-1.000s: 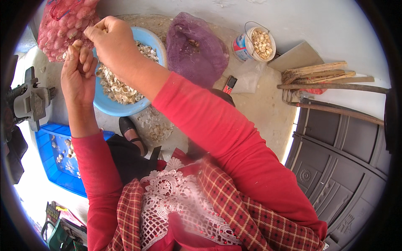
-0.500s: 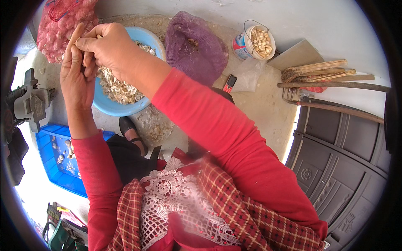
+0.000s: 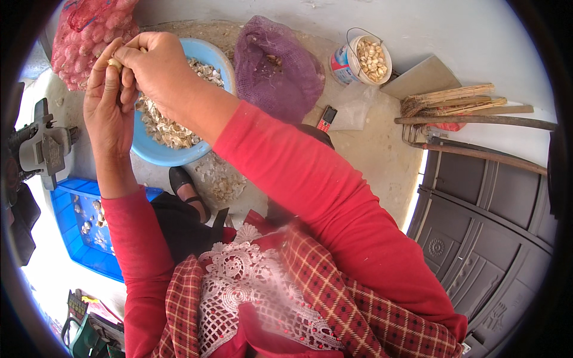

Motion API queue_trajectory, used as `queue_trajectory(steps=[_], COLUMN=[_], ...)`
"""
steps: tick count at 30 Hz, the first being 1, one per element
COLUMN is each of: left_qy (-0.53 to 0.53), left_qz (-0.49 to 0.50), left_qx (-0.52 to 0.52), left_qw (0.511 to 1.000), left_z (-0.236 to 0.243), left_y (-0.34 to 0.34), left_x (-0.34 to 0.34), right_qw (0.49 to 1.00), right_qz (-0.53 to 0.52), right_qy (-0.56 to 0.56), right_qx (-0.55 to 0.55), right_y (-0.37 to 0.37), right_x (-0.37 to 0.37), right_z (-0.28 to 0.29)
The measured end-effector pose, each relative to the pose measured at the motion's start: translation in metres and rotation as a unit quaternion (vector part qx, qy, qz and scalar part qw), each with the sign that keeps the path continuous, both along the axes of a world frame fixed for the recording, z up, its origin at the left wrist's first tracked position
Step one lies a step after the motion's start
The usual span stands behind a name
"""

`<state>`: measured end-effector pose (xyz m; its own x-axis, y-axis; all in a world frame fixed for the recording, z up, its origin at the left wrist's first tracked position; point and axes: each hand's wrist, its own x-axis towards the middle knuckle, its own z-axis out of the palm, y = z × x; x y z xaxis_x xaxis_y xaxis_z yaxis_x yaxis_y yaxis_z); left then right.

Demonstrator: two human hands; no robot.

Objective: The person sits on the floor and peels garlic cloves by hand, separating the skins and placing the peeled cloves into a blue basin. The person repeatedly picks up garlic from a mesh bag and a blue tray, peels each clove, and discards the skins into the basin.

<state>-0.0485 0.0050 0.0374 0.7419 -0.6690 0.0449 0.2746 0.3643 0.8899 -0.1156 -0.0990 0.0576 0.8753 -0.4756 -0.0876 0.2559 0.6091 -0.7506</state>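
My left hand [image 3: 107,98] is raised at the upper left, with a small pale garlic clove [image 3: 114,62] pinched between thumb and fingers. My right hand [image 3: 156,68] reaches across from the right. Its thumb and forefinger pinch at the top of the same clove, and its other fingers are curled, with a little of something pale showing in the curl. Below both hands stands a light blue basin [image 3: 156,156] on the floor, heaped with papery garlic skins [image 3: 170,128]. My right hand and wrist cover part of the basin.
A red mesh bag of garlic bulbs [image 3: 80,51] stands at the upper left. A purple mesh sack [image 3: 277,71], a bucket of peeled cloves [image 3: 373,59] and a phone [image 3: 326,118] lie beyond the basin. A blue crate [image 3: 68,230] is at left, brooms [image 3: 453,104] at right.
My left fingers have bent in from a straighter pose, and the clove now shows between them. Both hands stay close together in nearly the same place.
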Motion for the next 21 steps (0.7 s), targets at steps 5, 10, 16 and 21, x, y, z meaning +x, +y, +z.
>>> queue_trajectory(steps=[5, 10, 16, 21], left_qy=[-0.006, -0.015, -0.011, -0.01], left_qz=[-0.019, -0.039, -0.034, -0.04], left_qx=[-0.02, -0.032, -0.025, -0.02], left_qw=[1.0, 0.999, 0.999, 0.999], left_z=[0.0001, 0.0001, 0.002, 0.0005], left_y=[-0.0001, 0.0002, 0.0009, 0.0049], left_x=[0.0003, 0.0004, 0.0003, 0.0031], right_qw=[1.0, 1.0, 0.999, 0.999], right_qz=[-0.016, -0.023, -0.039, -0.031], right_qy=[0.0, 0.004, 0.0, 0.008], right_qx=[0.012, 0.008, -0.014, -0.001], right_y=[0.0013, 0.0008, -0.0001, 0.0016], right_x=[0.0024, 0.0037, 0.0062, 0.003], right_z=[0.0015, -0.0014, -0.0029, -0.0003])
